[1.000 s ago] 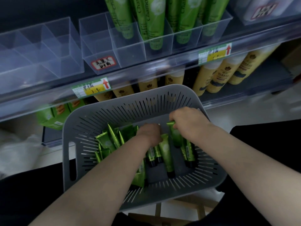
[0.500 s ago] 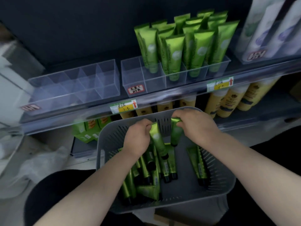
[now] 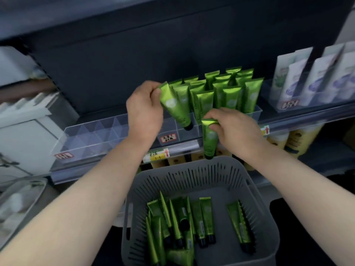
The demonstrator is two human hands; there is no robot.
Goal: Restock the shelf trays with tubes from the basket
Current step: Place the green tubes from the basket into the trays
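Now, L grip (image 3: 144, 111) pinching tube (image 3: 173, 105), R grip (image 3: 240, 131) clasping 2nd tube (image 3: 210, 141), stocked tubes (image 3: 231, 95) behind.

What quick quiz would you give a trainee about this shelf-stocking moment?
1. True or false: the left hand grips a green tube with its cap pointing down.
2. The right hand holds: A nothing; B another green tube; C a yellow bottle.
3. Fill in: the spare tubes lie in the grey ____.

Key: 1 true; 2 B; 3 basket.
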